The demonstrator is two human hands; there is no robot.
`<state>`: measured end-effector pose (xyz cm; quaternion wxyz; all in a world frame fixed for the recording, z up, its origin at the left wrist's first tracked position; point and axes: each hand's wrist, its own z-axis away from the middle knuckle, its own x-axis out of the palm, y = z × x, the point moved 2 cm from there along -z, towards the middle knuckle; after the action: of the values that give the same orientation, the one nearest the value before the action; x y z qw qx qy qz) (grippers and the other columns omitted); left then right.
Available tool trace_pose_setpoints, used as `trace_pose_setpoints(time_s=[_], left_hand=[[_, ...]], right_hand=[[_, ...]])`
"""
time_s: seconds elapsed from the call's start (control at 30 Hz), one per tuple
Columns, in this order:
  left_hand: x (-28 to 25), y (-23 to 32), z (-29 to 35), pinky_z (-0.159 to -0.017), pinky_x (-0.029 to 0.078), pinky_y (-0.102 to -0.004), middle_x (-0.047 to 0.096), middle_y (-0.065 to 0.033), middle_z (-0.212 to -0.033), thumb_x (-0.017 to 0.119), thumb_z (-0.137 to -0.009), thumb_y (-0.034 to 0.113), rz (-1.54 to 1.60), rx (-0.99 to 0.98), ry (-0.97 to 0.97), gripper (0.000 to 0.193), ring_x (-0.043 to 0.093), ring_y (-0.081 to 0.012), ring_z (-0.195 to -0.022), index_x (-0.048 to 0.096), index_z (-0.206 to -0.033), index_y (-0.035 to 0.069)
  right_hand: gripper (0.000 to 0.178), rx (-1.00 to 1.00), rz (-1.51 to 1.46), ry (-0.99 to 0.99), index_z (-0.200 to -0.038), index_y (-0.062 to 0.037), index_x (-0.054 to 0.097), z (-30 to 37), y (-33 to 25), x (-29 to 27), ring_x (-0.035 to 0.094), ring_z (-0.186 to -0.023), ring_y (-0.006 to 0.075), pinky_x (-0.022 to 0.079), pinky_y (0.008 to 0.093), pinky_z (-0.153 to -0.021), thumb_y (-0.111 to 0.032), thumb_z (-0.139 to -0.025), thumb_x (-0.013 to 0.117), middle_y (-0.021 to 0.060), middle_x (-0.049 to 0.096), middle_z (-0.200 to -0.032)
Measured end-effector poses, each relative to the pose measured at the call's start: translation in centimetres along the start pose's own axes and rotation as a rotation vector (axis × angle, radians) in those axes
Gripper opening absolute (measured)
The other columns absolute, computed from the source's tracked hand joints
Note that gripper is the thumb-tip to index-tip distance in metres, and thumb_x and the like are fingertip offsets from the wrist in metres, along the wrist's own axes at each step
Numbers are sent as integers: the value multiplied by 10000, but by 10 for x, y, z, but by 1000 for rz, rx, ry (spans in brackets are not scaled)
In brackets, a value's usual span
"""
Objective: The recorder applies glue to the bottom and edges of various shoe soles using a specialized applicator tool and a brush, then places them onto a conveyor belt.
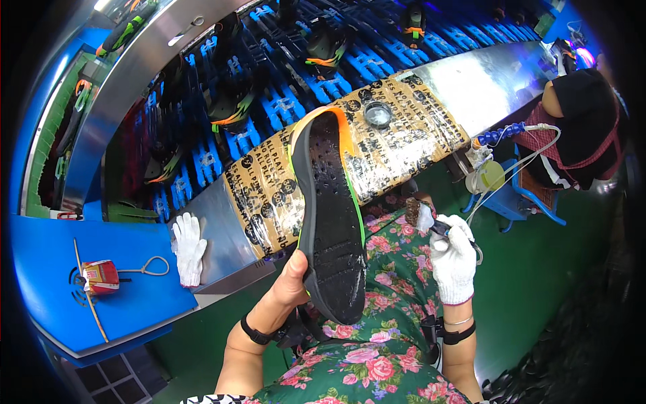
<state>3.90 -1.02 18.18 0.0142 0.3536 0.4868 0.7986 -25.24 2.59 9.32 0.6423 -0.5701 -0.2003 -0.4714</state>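
Bare, my left hand (291,281) grips a long shoe sole (330,229) by its lower left edge. The sole stands nearly upright in view, its black inner face with small holes turned toward me, its rim edged in orange and green. My right hand (453,259), in a white knit glove, closes around the dark handle of a brush (418,215). Brown bristles and a whitish part show at the brush's upper end, apart from the sole. A cord or loop hangs beside the gloved fingers.
A patterned, tape-wrapped board (404,148) on the metal bench (484,81) carries a small round dish (377,114). Beyond, blue racks (282,111) hold several shoe parts. A white glove (189,249) and red box (102,277) lie left. A blue segmented hose (501,133) is right.
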Motion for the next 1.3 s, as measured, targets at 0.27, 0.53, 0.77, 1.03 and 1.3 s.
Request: trace_pose_setpoints(time_s=[0.27,0.53,0.77,1.03,1.3], left_hand=[[7,5,3,-1188,357,-442,246,-159,-1649,663,-836,758,-71,61,10,1276,375,-270,-1468,-64,-1653,101],[4,2,5,-1167,409,-455,397,-177,-1580,655,-846,757,22,42,14,1171,478,-290,-1406,153,-1637,56],[3,-3,-9,-1114,487,-514,490,-230,-1507,414,-789,953,-52,-55,37,1232,559,-358,-1339,277,-1598,34],[8,-25,-8,-1122,474,-540,479,-234,-1512,506,-758,940,-27,-5,-18,1254,559,-407,-1328,264,-1599,41],[19,-37,-4,-1235,255,-468,136,-168,-1670,734,-785,721,-5,20,-107,1383,237,-308,-1536,-162,-1631,92]], right_hand=[[278,-1,-10,11,-1194,39,664,-2,3,-5,655,-843,180,525,248,-659,-35,-926,668,175,714,-1124],[272,37,-83,39,-1187,27,637,5,1,8,614,-804,158,480,232,-627,-68,-934,668,158,704,-1114],[238,94,-25,-148,-1104,39,663,28,-3,62,619,-777,194,503,263,-620,-64,-891,684,186,696,-1087],[171,-226,697,-227,-978,30,743,34,-18,122,706,-777,220,565,309,-711,-15,-814,754,181,753,-1012],[197,-886,1244,-352,-956,19,755,26,-28,158,733,-873,265,569,360,-808,53,-764,779,166,766,-961]])
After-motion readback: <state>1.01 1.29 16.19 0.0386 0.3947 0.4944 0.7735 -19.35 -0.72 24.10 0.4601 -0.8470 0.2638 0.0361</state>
